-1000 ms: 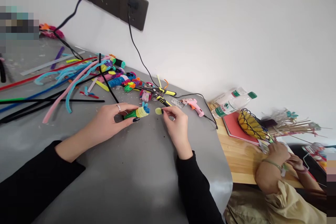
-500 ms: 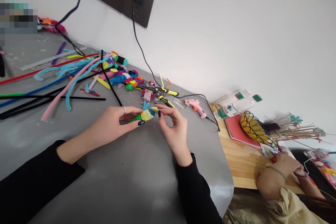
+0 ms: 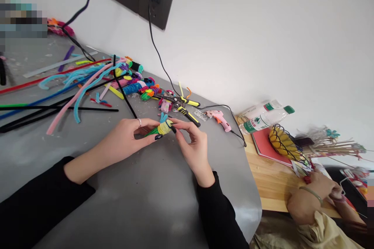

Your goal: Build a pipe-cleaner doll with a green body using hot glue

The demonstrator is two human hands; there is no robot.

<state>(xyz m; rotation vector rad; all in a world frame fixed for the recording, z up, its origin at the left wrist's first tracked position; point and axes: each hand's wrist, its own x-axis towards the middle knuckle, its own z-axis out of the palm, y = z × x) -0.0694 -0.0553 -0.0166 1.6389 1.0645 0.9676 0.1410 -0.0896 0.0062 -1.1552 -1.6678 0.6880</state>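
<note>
My left hand pinches the green end of a small pipe-cleaner figure, whose other end is wound in yellow. The fingertips of my right hand close on the yellow end, and they hide part of it. Just behind the figure, a light-blue pipe-cleaner loop lies on the grey table. Beyond my right hand rest yellow-and-black pliers, beside a pink pipe-cleaner figure.
Loose pipe cleaners and several wound figures spread over the left back. A pink glue gun with its cord lies right. On a wooden table are plastic bottles, a yellow basket and another person's hands.
My right fingers have moved slightly left, closer against the yellow end, and the blue tip that showed there is now mostly covered. My left hand keeps its grip.
</note>
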